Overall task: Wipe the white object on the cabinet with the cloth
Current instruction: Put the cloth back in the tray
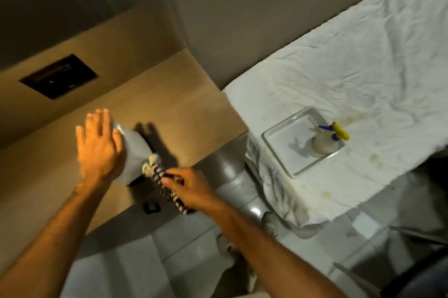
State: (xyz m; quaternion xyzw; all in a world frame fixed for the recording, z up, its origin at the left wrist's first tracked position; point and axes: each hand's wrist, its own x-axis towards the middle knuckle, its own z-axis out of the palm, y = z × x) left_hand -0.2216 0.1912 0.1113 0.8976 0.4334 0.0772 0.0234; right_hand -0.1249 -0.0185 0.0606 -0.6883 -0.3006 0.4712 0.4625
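A white rounded object [135, 150] stands on the tan wooden cabinet top [184, 104], near its front edge. My left hand [99, 147] lies flat over the object's left side with fingers spread, steadying it. My right hand [191, 188] grips a dark and light striped cloth [157, 171] just off the cabinet's front edge. The cloth's bunched end touches the object's lower right side. The left hand hides the left part of the object.
A dark rectangular panel [59, 77] is set in the board behind the cabinet. To the right, a bed with a white sheet [351, 60] carries a white tray [276, 142] holding a spray bottle [324, 140] with a yellow and blue head. Grey tiled floor [135, 271] lies below.
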